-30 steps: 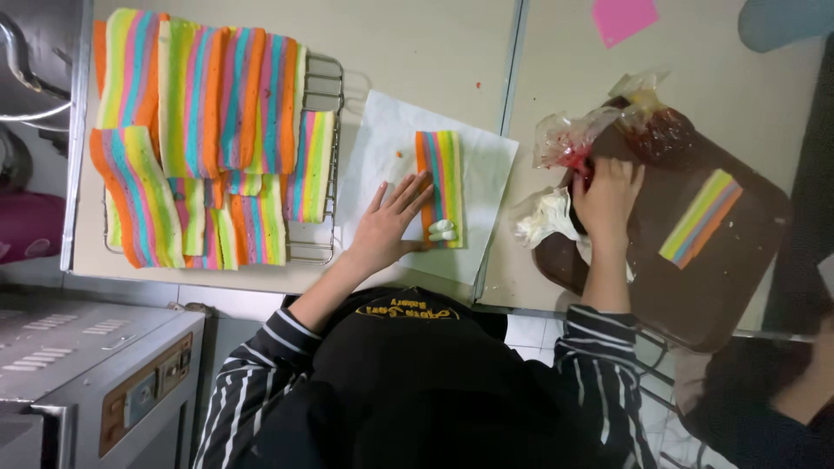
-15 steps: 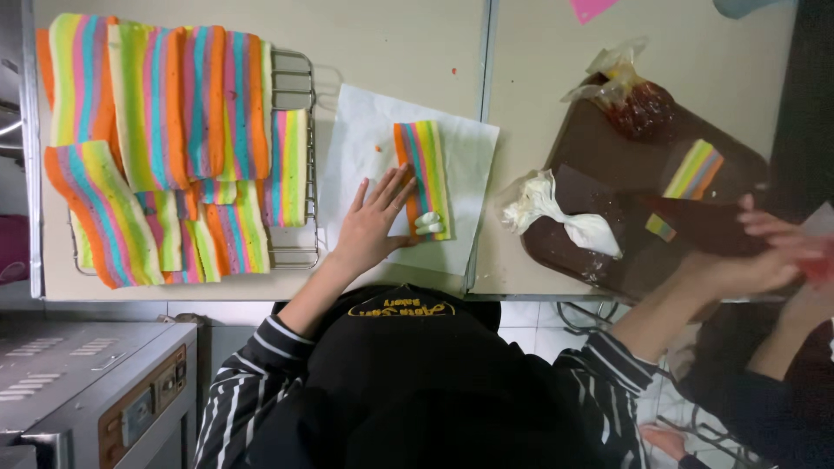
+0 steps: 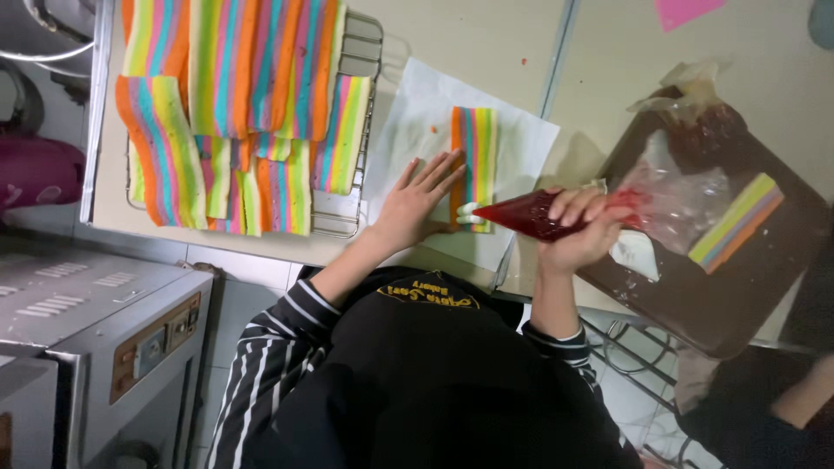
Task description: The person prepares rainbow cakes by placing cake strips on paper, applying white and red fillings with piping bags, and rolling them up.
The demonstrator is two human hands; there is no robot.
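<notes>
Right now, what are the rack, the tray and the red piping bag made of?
Rack: thin metal wire, bare grey, grid visible. Tray: dark brown, smooth and matte, probably plastic or coated metal; can't tell which. Piping bag: thin clear plastic film, glossy, crinkled behind the right hand, red filling showing through.

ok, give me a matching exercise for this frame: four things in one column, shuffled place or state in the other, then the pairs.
Things:
1. left hand
2. right hand
3. rainbow cake strip
4. wire rack

Places or states:
A. lies on white paper
B. grips a red piping bag
C. carries many striped cake pieces
D. flat beside the strip, fingers spread

Pairs: 1-D, 2-B, 3-A, 4-C
</notes>
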